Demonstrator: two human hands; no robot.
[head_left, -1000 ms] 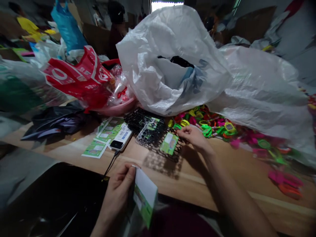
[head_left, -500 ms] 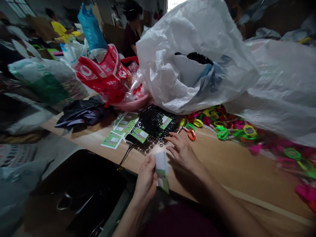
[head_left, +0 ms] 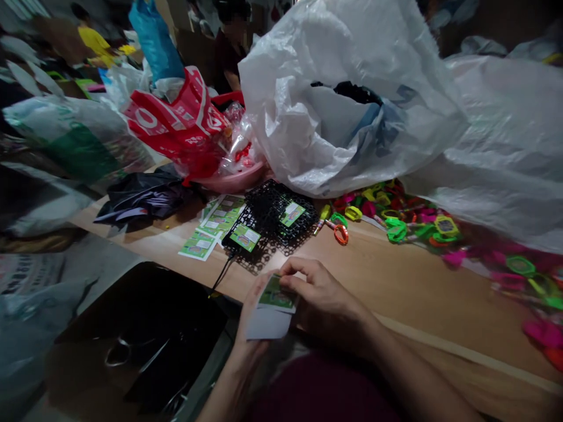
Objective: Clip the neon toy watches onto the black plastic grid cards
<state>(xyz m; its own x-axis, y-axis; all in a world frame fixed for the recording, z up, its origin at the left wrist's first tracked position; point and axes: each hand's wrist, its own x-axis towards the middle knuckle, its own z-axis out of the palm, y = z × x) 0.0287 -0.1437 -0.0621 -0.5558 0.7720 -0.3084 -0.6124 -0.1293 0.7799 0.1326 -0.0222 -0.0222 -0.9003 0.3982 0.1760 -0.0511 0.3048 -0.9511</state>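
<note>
Just one bit of paper in hand, the green-and-white paper, on the wearer's side of the black mesh. Can't tell if it's one folded sheet or a couple stacked. Left hand's grip is closed on its left side, right hand's grip is pinching the upper part. Flat, roughly rectangular, green print at the end facing the mesh, plain white at the wearer's end; the long axis looks to run toward the mesh, leaning a touch right.

Two small green cards by the mesh: one on its right half, one at its left front edge. The mesh is a holey lattice on a wooden worktop. Left of it, overlapping printed sheets, hard to count. Right of it, one orange band plus glossy neon plastic pieces, too many to count. Behind it, one crinkly white sack and one pink basin.
</note>
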